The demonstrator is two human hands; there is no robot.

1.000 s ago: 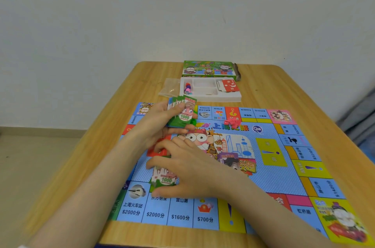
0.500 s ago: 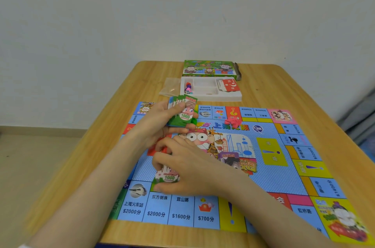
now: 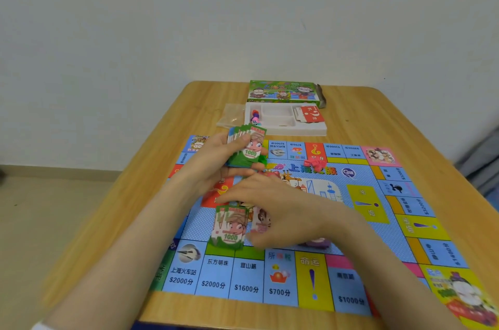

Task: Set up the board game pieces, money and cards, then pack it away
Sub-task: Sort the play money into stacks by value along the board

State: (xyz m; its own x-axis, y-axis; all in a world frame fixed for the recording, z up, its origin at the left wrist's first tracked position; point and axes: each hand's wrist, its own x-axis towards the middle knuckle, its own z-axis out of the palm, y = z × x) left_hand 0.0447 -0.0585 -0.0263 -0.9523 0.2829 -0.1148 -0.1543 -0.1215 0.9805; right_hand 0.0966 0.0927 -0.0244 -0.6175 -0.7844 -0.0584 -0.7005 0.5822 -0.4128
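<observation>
The colourful game board [image 3: 359, 221] lies flat on the wooden table [image 3: 378, 119]. My left hand [image 3: 216, 159] grips a fanned stack of green 1000 money notes [image 3: 247, 150] above the board's far left part. A small pile of green 1000 notes [image 3: 229, 230] lies on the board's near left. My right hand [image 3: 272, 208] hovers just right of and over that pile, fingers stretched out and holding nothing; a pink note [image 3: 261, 221] shows beneath it. Small pink pieces [image 3: 314, 163] sit near the board's middle top.
Beyond the board stands a white plastic tray [image 3: 286, 131] with coloured tokens [image 3: 255, 116] and red cards [image 3: 310, 115]. Behind it is the green box [image 3: 282, 92]; a clear plastic bag [image 3: 232, 116] lies to the tray's left. A white wall is behind.
My right hand has lifted off the near pile of green notes and shifted slightly right, uncovering the pile. My left hand keeps the fanned stack in the same place.
</observation>
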